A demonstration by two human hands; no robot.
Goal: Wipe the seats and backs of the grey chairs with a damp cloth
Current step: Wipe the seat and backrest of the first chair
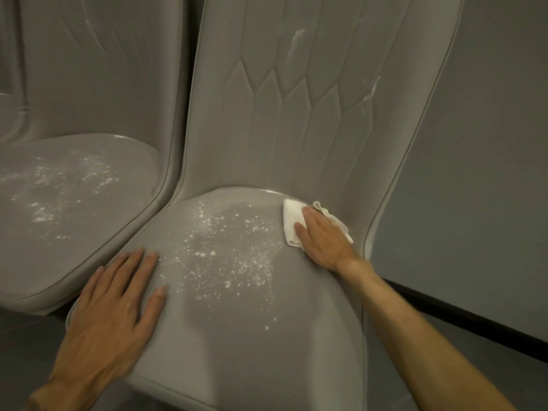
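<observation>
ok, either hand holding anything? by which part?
Right hand presses flat on the white cloth, over its right half; no grip. Left hand lies flat on the seat, empty.

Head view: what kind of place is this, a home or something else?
Probably an indoor dining or sitting room; I cannot be sure. The left chair and the right chair, both grey, padded and high-backed, stand side by side next to a plain grey wall with a dark skirting board.

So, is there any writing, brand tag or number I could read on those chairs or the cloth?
None: no readable text shows on the white cloth, the near grey chair's seat or quilted back, or the left grey chair. The white marks are only powder specks and smears.
</observation>
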